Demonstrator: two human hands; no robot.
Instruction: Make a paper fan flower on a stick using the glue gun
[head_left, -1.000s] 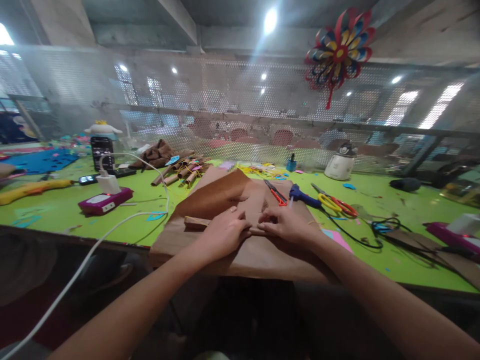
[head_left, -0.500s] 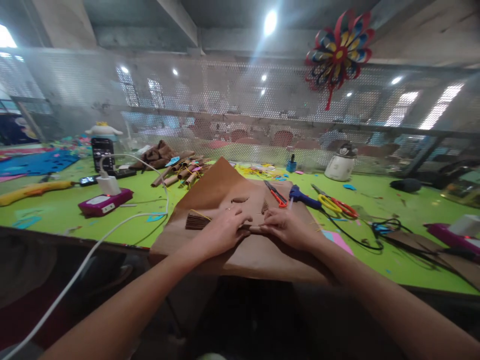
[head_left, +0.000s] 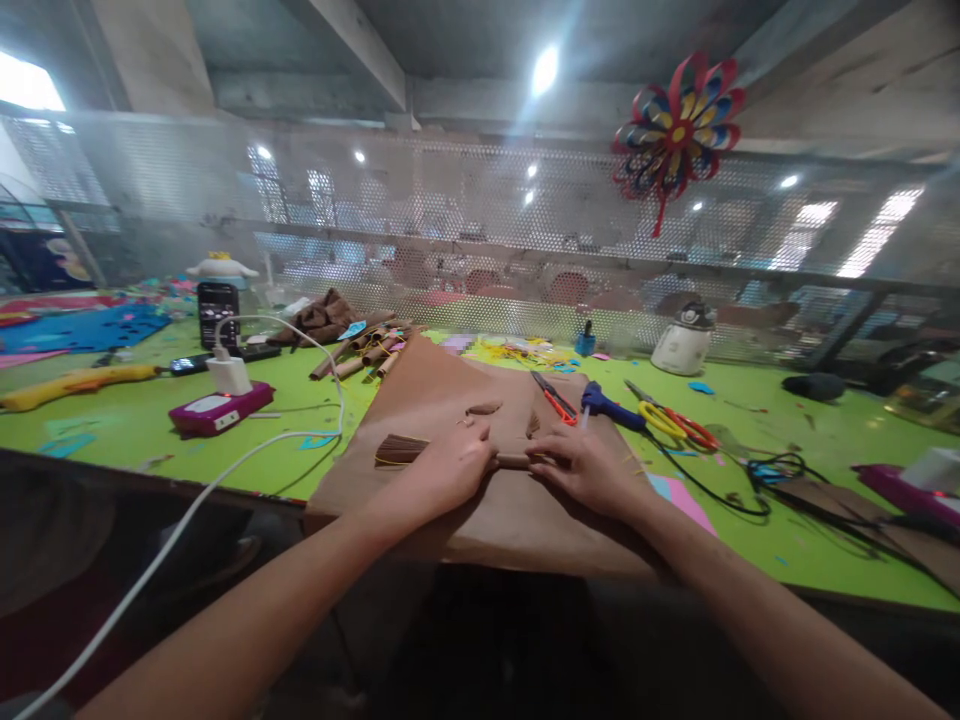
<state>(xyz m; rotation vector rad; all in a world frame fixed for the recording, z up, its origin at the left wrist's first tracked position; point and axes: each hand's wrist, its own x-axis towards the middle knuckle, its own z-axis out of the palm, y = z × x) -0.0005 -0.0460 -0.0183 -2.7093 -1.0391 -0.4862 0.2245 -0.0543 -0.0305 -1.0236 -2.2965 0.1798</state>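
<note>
A thin rolled tube of brown paper (head_left: 514,461) lies crosswise on a large sheet of brown kraft paper (head_left: 480,530). My left hand (head_left: 456,462) is closed on the tube's left end, fingers curled. My right hand (head_left: 583,466) grips its right end between thumb and fingers. Left of my left hand sits a pleated bundle of brown paper (head_left: 397,451) with a yellow tie. Small dark brown paper pieces (head_left: 484,408) lie just beyond the hands. Red-handled scissors (head_left: 555,398) rest on the sheet's far right part.
To the right lie a blue glue gun (head_left: 611,405) with its black cord and scissors with yellow and red handles (head_left: 675,425). A purple power strip (head_left: 222,408) with a white cable stands left, near a yellow glue gun (head_left: 79,384). Paper tubes (head_left: 367,348) are piled behind.
My fingers have shifted along the tube, and more of it shows between the hands. The kraft sheet's raised far-left corner has dropped lower and leftward. The camera has tilted up slightly.
</note>
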